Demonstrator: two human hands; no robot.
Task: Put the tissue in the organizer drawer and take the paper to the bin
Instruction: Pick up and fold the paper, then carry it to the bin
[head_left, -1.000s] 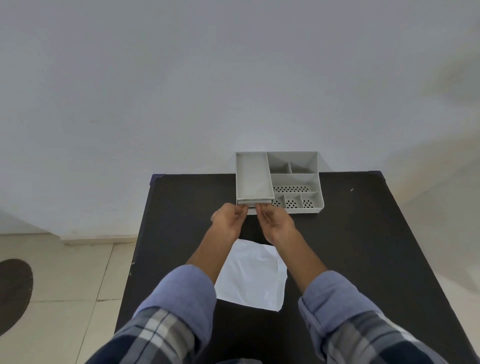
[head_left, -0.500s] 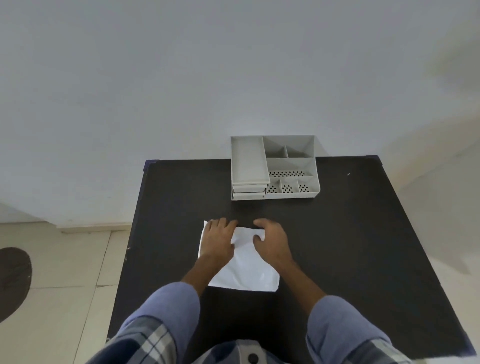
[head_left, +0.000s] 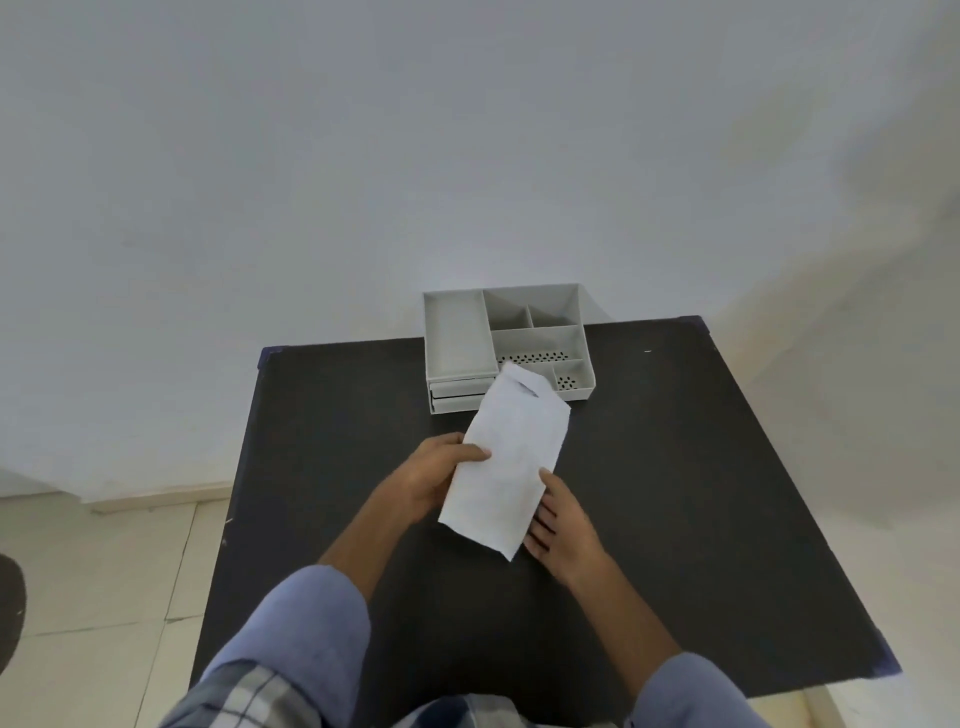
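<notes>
Head view: the paper (head_left: 506, 462) is lifted off the dark tabletop (head_left: 701, 493), its long axis running from near the body up and slightly right toward the organizer (head_left: 506, 345). The left hand (head_left: 441, 470) pinches its left edge, thumb on top and fingers (head_left: 449, 441) beneath. The right hand (head_left: 558, 530) supports the lower right edge, fingers spread under the sheet. Both hands sit at the near half; the far end overlaps the organizer's front. The drawer (head_left: 460, 395) looks shut; no tissue shows. No bin is in view, so the carry likely means turning away; nothing blocks the lift.
</notes>
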